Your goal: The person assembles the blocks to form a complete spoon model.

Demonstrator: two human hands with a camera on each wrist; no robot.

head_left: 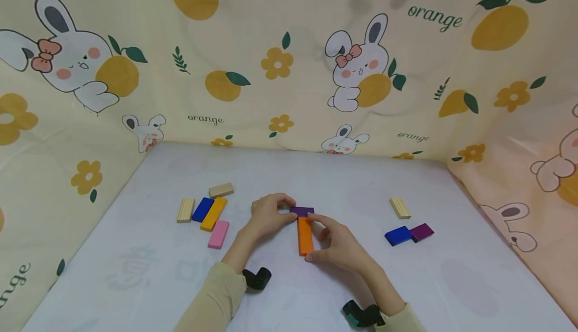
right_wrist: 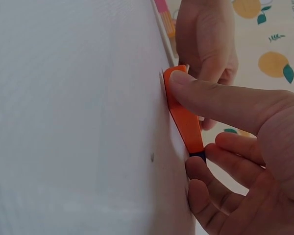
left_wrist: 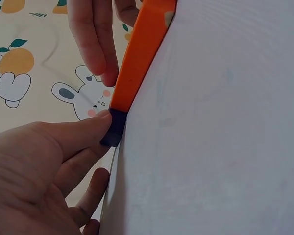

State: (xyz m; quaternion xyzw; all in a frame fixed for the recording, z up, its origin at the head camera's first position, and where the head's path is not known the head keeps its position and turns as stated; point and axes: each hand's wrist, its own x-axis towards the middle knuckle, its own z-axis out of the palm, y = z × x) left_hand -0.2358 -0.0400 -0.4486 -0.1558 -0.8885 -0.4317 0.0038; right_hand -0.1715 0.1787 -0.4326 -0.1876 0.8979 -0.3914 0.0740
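In the head view an orange block (head_left: 305, 236) lies lengthwise on the white table, its far end against a purple block (head_left: 302, 210) set crosswise, together like a T. My left hand (head_left: 269, 214) pinches the purple block at its left end, the thumb on its near side. With its thumb at the near end and a fingertip by the far end, my right hand (head_left: 339, 246) holds the orange block. The right wrist view shows that thumb (right_wrist: 215, 98) pressed on the end of the orange block, with a bit of dark purple beyond.
To the left lie two wooden blocks, a blue block (head_left: 203, 209), a yellow block (head_left: 213, 214) and a pink block (head_left: 219, 234). On the right are a wooden block (head_left: 400, 208), a blue block (head_left: 398, 235) and a purple block (head_left: 422, 232). A patterned cloth (head_left: 298, 21) rises behind the table.
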